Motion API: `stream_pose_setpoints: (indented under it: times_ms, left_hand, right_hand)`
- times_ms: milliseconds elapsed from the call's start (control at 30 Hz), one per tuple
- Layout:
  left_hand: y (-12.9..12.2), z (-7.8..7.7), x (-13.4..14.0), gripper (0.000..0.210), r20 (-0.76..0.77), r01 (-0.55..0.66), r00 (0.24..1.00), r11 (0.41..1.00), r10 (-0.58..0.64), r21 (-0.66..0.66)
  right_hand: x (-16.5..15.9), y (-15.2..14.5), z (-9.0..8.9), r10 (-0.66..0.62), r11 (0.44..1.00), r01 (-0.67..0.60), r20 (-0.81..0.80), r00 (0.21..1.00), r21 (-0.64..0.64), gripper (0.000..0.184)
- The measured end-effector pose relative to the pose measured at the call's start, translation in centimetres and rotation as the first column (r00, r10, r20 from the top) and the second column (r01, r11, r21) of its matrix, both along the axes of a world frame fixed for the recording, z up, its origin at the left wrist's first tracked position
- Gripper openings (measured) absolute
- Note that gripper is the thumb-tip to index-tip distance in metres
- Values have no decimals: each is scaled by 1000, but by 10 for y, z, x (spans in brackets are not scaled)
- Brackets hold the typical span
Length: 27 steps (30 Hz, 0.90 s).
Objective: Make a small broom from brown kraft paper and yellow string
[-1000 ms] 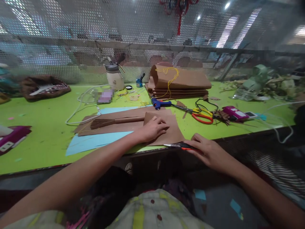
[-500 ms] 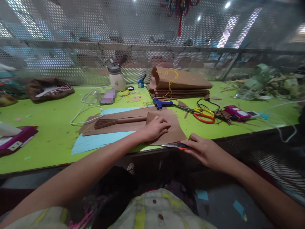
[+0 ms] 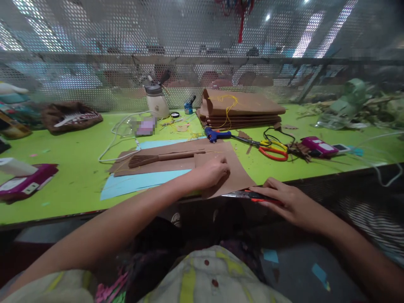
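My left hand point(image 3: 212, 172) presses down on a brown paper piece point(image 3: 235, 170) at the near edge of the green table point(image 3: 72, 176). My right hand point(image 3: 288, 202) grips red-handled scissors point(image 3: 243, 195), whose blades lie along the front edge of that brown piece. Under and left of the piece lie larger brown sheets point(image 3: 158, 166) and blue paper point(image 3: 139, 183). A small brown fringed broom shape point(image 3: 158, 158) rests on the brown sheets.
A stack of folded brown paper point(image 3: 241, 110) with yellow string sits at the back. A blue glue gun point(image 3: 216, 134), orange and yellow scissors point(image 3: 268, 149), a pink device point(image 3: 317, 146), a white pot point(image 3: 156, 103), cables and a perforated metal screen point(image 3: 94, 50) surround the work area.
My left hand has slid a little along the brown piece and curled its fingers. The scissors stay at the piece's front edge. The view has shifted slightly.
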<state>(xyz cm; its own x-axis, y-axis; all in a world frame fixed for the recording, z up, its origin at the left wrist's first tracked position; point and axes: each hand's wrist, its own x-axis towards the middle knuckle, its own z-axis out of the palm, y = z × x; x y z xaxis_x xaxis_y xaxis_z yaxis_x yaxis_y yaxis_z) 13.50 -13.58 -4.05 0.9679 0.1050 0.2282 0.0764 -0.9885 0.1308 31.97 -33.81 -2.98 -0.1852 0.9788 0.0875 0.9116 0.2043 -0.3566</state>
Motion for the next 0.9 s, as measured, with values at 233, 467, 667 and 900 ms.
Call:
stream_pose_setpoints:
  times_ms: [233,467,667,900]
  left_hand:
    - [20,-4,-20,32,47,56,997,984,-65,171]
    - [18,-9,-20,33,46,70,996,990,-76,124]
    - [17,-8,-21,30,36,57,998,993,-61,106]
    - [14,-5,-21,29,32,37,999,996,-40,81]
  right_hand:
    - [-8,3,-16,5,1000,-4,-13,1000,26,36]
    - [-21,11,-17,16,998,-14,-40,999,57,35]
    - [-21,4,-14,22,1000,-22,-55,998,1,36]
    - [-31,10,-12,43,998,-40,-81,996,42,35]
